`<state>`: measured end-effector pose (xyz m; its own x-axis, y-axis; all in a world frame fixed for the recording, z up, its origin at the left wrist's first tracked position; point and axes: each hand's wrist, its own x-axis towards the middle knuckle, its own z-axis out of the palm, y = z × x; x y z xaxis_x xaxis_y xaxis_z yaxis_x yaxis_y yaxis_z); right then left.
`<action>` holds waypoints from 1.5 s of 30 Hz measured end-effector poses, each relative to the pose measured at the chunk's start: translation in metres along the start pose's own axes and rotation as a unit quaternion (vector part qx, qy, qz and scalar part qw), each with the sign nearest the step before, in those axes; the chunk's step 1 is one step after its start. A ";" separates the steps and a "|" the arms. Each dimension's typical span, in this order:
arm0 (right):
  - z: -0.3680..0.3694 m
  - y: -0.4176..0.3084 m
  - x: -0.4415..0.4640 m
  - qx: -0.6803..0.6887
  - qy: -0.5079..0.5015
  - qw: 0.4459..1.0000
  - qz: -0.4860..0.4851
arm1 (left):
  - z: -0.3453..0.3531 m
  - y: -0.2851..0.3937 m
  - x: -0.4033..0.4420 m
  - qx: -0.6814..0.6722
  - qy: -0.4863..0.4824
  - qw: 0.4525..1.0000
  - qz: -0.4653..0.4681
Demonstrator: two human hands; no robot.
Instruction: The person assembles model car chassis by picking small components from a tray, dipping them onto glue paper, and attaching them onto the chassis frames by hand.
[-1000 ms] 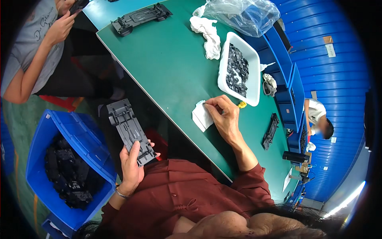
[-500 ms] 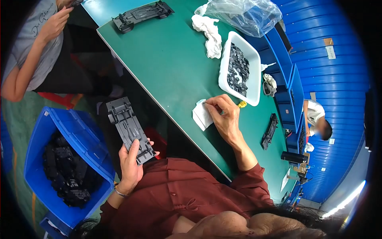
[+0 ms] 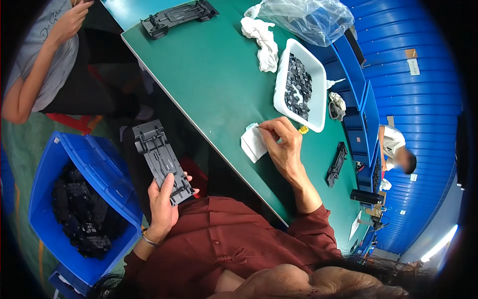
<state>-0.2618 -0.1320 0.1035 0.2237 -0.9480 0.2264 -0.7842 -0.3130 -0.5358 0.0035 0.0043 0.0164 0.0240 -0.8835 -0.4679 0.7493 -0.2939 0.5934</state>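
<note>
My left hand (image 3: 164, 204) is closed around the near end of a grey plastic toy car chassis (image 3: 160, 158), thumb on top. The chassis is held off the table's front edge, its moulded side facing up. On the green table, my right hand (image 3: 284, 144) pinches with thumb and forefinger at the upper right edge of a folded white cloth (image 3: 253, 144). Whether anything small sits between those fingertips is hidden. Just beyond this hand stands a white tray (image 3: 279, 94) holding many small black parts (image 3: 298, 87).
Another chassis (image 3: 179, 19) lies at the table's far left, and a dark one (image 3: 337, 164) at right. A crumpled white cloth (image 3: 266, 47) and clear plastic bag (image 3: 311, 20) lie farther back. Below left is a blue bin (image 3: 127, 199) of black parts. A co-worker's arm (image 3: 35, 74) is nearby.
Both my hands hold nearly the same positions, with the right fingers still at the cloth. The co-worker's hand at upper left has shifted slightly up and left.
</note>
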 end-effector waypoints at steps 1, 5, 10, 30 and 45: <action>-0.002 -0.001 0.001 -0.006 0.008 1.000 -0.015 | 0.000 0.000 0.000 -0.010 -0.001 1.000 -0.003; -0.012 -0.005 0.005 -0.102 0.000 0.988 -0.117 | -0.004 -0.003 0.001 0.010 0.000 1.000 0.000; -0.018 -0.007 0.016 -0.124 -0.047 0.974 -0.186 | -0.002 -0.002 0.001 0.007 -0.003 1.000 0.005; -0.019 -0.008 0.028 -0.211 -0.133 0.945 -0.213 | -0.001 -0.003 0.001 -0.012 0.010 1.000 0.004; -0.017 -0.012 0.030 -0.277 -0.173 0.916 -0.234 | -0.001 -0.004 0.002 -0.019 0.013 1.000 0.005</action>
<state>-0.2558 -0.1553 0.1308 0.7049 -0.7093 0.0039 -0.7077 -0.7029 0.0709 0.0014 0.0046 0.0126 0.0480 -0.8767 -0.4786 0.7735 -0.2705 0.5731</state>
